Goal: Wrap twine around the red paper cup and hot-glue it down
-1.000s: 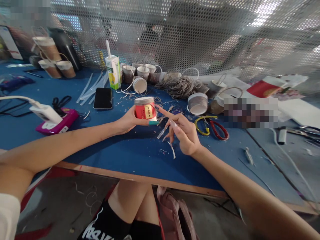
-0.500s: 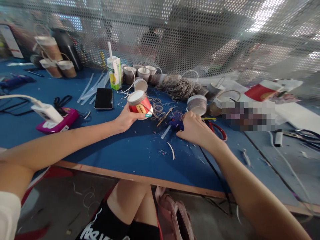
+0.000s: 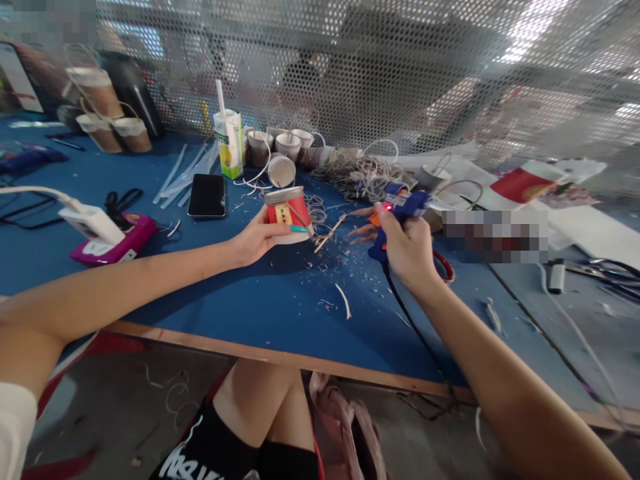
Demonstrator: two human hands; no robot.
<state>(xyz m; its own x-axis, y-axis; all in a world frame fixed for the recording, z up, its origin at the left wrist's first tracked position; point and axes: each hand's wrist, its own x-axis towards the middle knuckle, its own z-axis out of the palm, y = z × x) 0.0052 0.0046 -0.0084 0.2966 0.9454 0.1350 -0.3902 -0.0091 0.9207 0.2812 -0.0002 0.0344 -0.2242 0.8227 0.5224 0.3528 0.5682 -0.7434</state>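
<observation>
My left hand (image 3: 257, 237) is closed round a red paper cup (image 3: 296, 212) that has a yellow label and a grey cord-wrapped band at one end. The cup is held tilted just above the blue table. In my right hand (image 3: 413, 250) is a blue hot glue gun (image 3: 400, 203) with a small red light lit; its nozzle points left and its black cord (image 3: 407, 307) trails to the table edge. Fingers seen just left of the glue gun, beyond my right hand, cannot be made out clearly. Thin wooden sticks (image 3: 330, 233) lie between my hands.
A tangle of grey cord (image 3: 350, 175) lies at the back beside several small cups (image 3: 289, 144). Left of them stand a drink carton (image 3: 229, 143) and a black phone (image 3: 207, 196). A magenta power strip (image 3: 117, 243) is farther left. Scissors (image 3: 610, 272) lie at the right.
My right hand has lifted the glue gun off the table and turned it. My left hand has moved the cup slightly right and tipped it.
</observation>
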